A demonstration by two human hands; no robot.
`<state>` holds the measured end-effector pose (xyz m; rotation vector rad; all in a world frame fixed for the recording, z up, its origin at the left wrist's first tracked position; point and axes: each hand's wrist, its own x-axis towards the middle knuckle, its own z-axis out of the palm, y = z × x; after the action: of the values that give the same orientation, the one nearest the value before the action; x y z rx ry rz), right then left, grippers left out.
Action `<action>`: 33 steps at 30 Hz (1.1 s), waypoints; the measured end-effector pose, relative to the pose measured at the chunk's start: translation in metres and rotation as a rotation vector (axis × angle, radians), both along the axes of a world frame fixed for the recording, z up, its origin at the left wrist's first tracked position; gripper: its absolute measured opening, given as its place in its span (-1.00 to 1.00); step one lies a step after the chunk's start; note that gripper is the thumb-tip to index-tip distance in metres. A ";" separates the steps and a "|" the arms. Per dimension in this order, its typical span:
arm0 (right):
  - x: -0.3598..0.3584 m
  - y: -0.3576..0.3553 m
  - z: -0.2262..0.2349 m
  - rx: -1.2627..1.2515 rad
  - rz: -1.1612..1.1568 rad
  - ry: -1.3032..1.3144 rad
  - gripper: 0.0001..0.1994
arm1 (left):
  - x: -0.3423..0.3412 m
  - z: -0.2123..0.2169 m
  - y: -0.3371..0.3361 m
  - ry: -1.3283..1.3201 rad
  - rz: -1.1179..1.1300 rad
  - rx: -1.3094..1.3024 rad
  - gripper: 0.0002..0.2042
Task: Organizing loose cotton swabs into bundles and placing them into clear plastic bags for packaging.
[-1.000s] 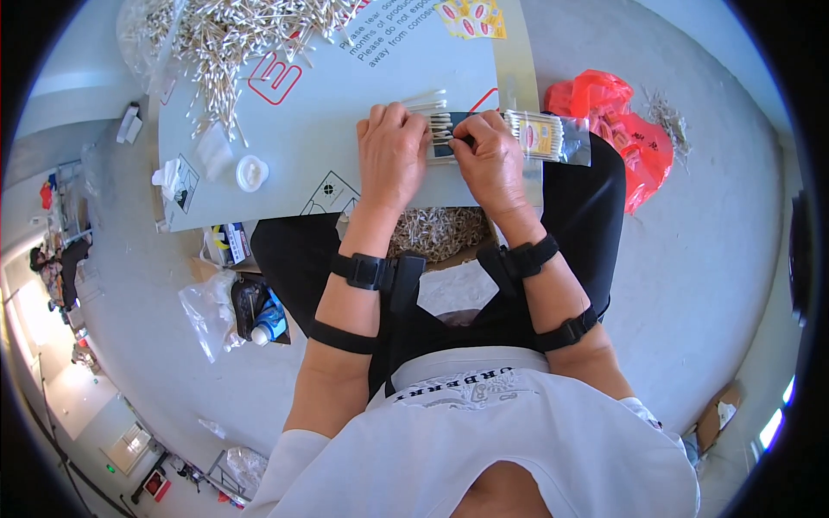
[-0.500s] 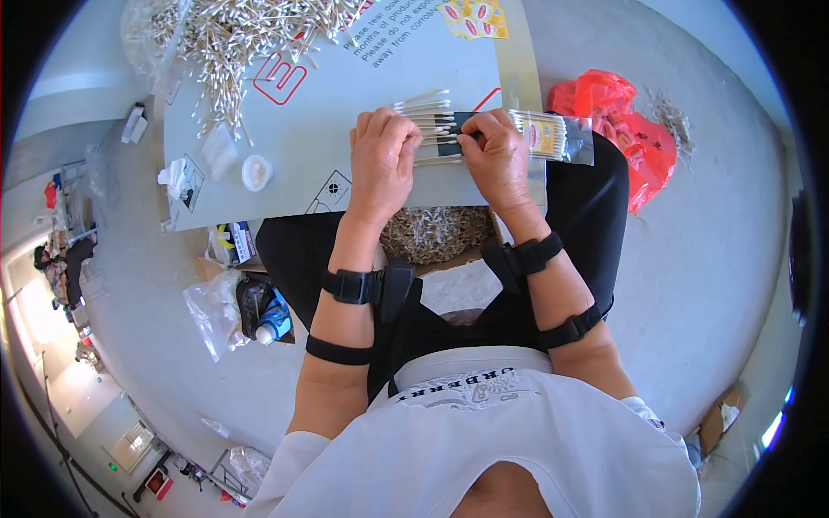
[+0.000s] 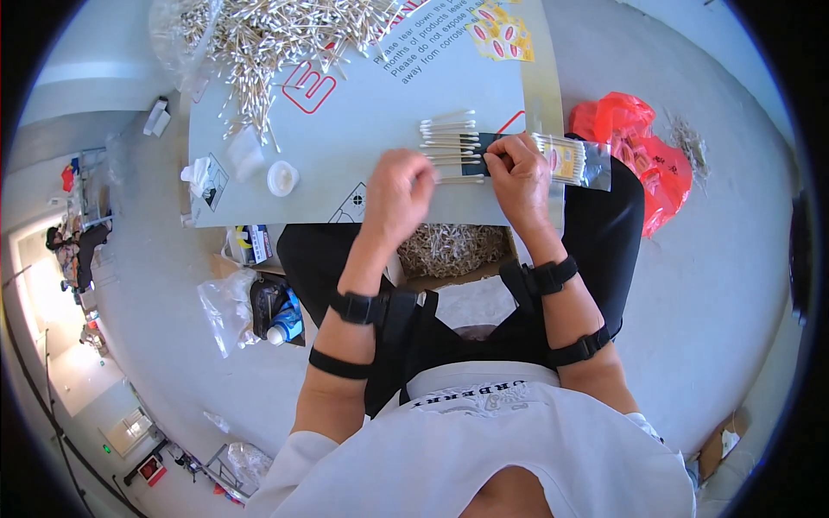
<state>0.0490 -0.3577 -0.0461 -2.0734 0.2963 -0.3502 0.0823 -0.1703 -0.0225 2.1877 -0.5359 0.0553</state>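
Observation:
Several cotton swabs (image 3: 451, 136) lie side by side in a spaced row on the board, their right ends against a dark strip (image 3: 489, 141). My right hand (image 3: 521, 180) is closed in a pinch over that strip; what lies between thumb and forefinger is hidden. Beyond it, a clear packet (image 3: 596, 173) of swabs with a yellow label sticks out past the board's right side. Left of the row, my left hand (image 3: 395, 197) hovers with curled, closed fingers. Its fingertips are slightly blurred, and I cannot make out anything in them.
A heap of loose swabs (image 3: 285, 39) covers the board's far left. Nearer are a small white round tub (image 3: 282, 178) and yellow printed wrappers (image 3: 501, 33). A box of swabs (image 3: 458, 250) sits below the near edge. On the floor at right lies a red plastic bag (image 3: 639, 155).
My left hand has drawn back from the swab row, toward me and to the left of it. My right hand keeps its pinch at the strip. The whole view has shifted slightly.

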 end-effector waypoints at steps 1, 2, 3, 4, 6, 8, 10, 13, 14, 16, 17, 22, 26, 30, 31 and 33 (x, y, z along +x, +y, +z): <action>0.000 0.001 0.002 0.004 0.003 0.002 -0.94 | 0.018 0.001 0.001 0.006 0.083 0.005 -0.92; 0.000 0.002 0.002 0.007 0.007 -0.002 -0.94 | 0.038 0.002 0.001 0.011 0.164 0.009 -0.92; 0.001 0.002 0.002 0.000 0.013 0.000 -0.94 | 0.061 -0.002 0.003 -0.014 0.235 0.044 -0.90; 0.001 0.004 0.003 -0.003 0.023 0.001 -0.94 | 0.082 -0.004 0.006 -0.040 0.310 0.083 -0.85; 0.001 0.001 0.003 -0.010 0.019 0.002 -0.94 | 0.117 0.000 -0.007 0.019 0.479 0.268 -0.75; 0.000 0.001 0.003 -0.010 0.017 0.005 -0.95 | 0.137 0.009 -0.020 0.029 0.533 0.357 -0.74; 0.001 0.002 0.005 -0.013 0.021 0.007 -0.95 | 0.150 0.009 -0.022 0.033 0.593 0.449 -0.73; 0.001 0.004 0.007 0.027 0.014 0.027 -0.95 | 0.156 0.005 -0.019 0.125 0.566 0.539 -0.78; 0.002 0.004 0.007 0.028 0.015 0.025 -0.95 | 0.156 0.003 -0.017 0.119 0.592 0.505 -0.80; 0.002 0.002 0.005 0.007 0.015 0.014 -0.95 | 0.149 -0.003 -0.017 0.126 0.605 0.473 -0.82; 0.002 0.001 0.004 0.006 0.012 0.019 -0.95 | 0.145 -0.007 -0.017 0.072 0.593 0.448 -0.86; 0.002 0.001 0.004 0.040 0.006 0.004 -0.95 | 0.112 -0.015 -0.006 -0.073 0.262 0.343 -0.95; 0.000 0.003 0.004 0.066 -0.004 -0.034 -0.95 | 0.101 -0.009 -0.009 -0.157 0.029 0.280 -0.94; 0.001 0.006 0.004 0.143 -0.063 -0.119 -0.93 | 0.089 -0.014 -0.019 -0.280 -0.044 0.244 -0.89; 0.001 0.006 0.003 0.152 -0.091 -0.158 -0.92 | 0.084 -0.015 -0.022 -0.278 -0.044 0.243 -0.89; 0.001 0.003 -0.001 0.196 -0.083 -0.171 -0.91 | 0.071 -0.017 -0.023 -0.212 -0.052 0.247 -0.88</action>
<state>0.0498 -0.3542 -0.0468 -1.8296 0.3016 -0.5252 0.1535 -0.1938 -0.0395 2.4219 -0.7532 0.2048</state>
